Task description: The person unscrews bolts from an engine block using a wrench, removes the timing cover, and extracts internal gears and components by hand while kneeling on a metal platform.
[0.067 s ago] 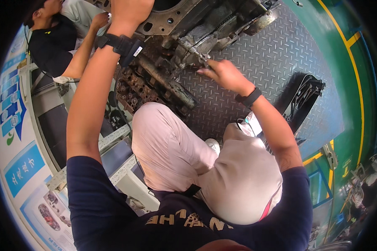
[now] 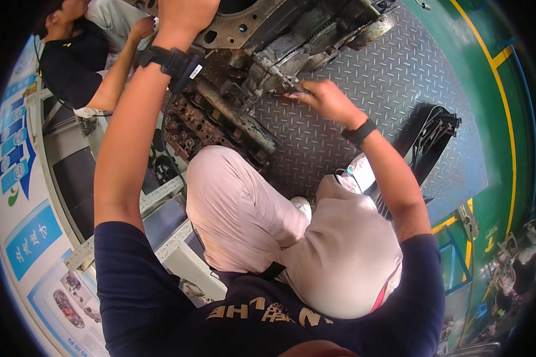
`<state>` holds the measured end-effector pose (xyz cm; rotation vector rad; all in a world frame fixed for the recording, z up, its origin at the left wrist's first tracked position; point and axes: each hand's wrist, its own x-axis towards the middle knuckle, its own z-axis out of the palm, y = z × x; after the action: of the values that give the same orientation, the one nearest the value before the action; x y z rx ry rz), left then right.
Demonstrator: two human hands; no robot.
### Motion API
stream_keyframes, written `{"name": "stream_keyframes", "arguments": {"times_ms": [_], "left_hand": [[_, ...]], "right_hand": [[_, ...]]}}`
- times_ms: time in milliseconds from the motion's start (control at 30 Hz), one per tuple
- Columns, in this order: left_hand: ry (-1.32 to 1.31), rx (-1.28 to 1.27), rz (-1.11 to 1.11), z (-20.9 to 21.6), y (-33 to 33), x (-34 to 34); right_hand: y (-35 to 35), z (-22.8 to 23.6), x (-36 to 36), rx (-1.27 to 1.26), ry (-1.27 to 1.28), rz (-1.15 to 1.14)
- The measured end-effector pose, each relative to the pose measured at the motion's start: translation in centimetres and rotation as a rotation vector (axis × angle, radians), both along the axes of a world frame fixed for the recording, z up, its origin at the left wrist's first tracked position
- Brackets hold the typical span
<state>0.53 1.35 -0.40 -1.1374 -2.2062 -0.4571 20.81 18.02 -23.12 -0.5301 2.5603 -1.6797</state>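
Evidently, the right hand (image 2: 335,102) had its fingers curled round a metal tool (image 2: 290,83), which ran forward and left from them to the engine (image 2: 292,50). That engine stood just ahead of those fingers and spread to their left. Farther left and higher, at the upper edge of the view, the left hand (image 2: 187,22) was beside the engine's flat, holed face; its fingertips were hidden, so I could not tell whether they were spread or pinching something.

Left of the right fingers and a little nearer the body, a thick worn pipe (image 2: 241,119) slanted above the tread plate (image 2: 301,166), with a rusty cylinder head (image 2: 190,125) alongside it, farther from those fingers. Nearer the body, below the right fingers, showed a pale shoe (image 2: 302,206). Out to their right, past the wristband (image 2: 358,132), lay a black case (image 2: 429,143) with long pieces in it. A co-worker (image 2: 71,68) in black was left of the left fingers.
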Motion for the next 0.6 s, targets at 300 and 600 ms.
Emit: {"name": "stream_keyframes", "arguments": {"times_ms": [300, 600], "left_hand": [[-0.022, -0.008, 0.017, 0.3, -0.2, 0.4], [-0.035, 0.001, 0.011, 0.5, -1.0, 0.5]], "right_hand": [[7.4, 7.8, -0.4, 0.414, -0.058, -0.051], [3.1, 21.6, 2.7, 0.796, 0.122, -0.132]]}}
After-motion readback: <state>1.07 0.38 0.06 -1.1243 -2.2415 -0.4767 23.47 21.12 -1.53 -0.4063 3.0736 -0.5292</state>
